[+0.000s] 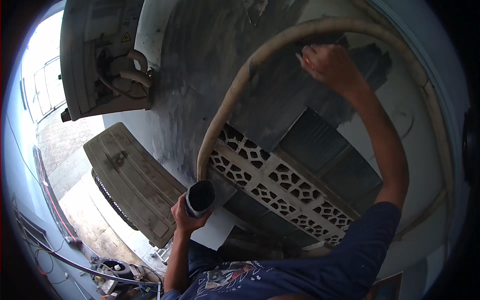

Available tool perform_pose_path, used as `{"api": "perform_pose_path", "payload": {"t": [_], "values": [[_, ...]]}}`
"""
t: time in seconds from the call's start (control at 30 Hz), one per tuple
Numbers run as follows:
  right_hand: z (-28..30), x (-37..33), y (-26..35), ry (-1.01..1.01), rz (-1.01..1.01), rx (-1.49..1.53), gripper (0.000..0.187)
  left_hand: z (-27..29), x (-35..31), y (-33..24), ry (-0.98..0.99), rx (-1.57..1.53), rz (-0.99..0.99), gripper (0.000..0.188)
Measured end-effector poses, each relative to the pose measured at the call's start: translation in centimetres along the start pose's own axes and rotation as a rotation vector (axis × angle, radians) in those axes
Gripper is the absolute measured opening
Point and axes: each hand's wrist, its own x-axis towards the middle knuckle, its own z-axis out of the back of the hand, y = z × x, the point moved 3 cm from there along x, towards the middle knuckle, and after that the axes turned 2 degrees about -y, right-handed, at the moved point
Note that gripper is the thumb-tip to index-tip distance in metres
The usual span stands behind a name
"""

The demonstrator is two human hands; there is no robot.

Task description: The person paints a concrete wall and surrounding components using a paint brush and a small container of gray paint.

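So the left hand [186, 216] is wrapped around a small cylindrical container with a dark open mouth [200, 198], held roughly chest-high with the opening tipped up toward the camera. Fingers are curled tight round its side, thumb on the near edge. The inside just looks black from here, so I honestly can't tell what's in it or how full it is.

The right hand [327, 65] is way up high, arm stretched out and bent over at the elbow, pressed against the dark grey smeared patch of wall [270, 95]. It's closed up around something small with a reddish bit poking out near the fingers, but it's too blurry to say what that thing is. The container sits well below and to the left of that hand, well apart from it.

A thick beige flexible hose [235, 95] arcs from just beside the container's rim, up the wall, over the top of the right hand and down the right side. Under the arc there's a pale decorative ventilation block strip with cut-out patterns [270, 182] running diagonally, and a dark louvred panel [325, 150] above it.

Off to the left are two grubby beige air conditioner outdoor units: the upper one [85, 60] has insulated pipes looping out of its side, the lower one [132, 182] sits just left of the container hand. Far below, a paved ground with cables and tools [112, 272].
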Motion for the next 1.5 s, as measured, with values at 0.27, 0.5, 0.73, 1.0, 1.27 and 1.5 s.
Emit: {"api": "perform_pose_path", "payload": {"t": [0.27,0.5,0.73,1.0,1.27,1.5], "values": [[3.5,1.2,2.4,0.061,-0.015,0.204,0.020,0.3,-0.9,3.2,-0.060,0.095,0.078,0.067],[10.6,7.6,-5.5,-0.159,-0.133,0.152,0.035,-0.3,-2.1,5.5,-0.134,0.172,0.083,0.066],[4.0,9.4,-9.3,0.377,-0.428,0.312,0.033,-1.0,-1.9,6.8,-0.116,0.167,0.003,0.068],[6.8,8.9,-12.3,0.117,-0.319,0.078,0.041,-0.9,-1.9,6.6,-0.101,0.185,-0.014,0.069],[3.3,9.3,-6.8,0.339,-0.077,0.135,0.035,-0.9,-2.0,6.3,-0.099,0.184,-0.043,0.069],[5.7,10.3,-11.9,0.360,-0.407,0.113,0.033,-0.8,-2.1,6.6,-0.082,0.193,-0.030,0.070]]}}
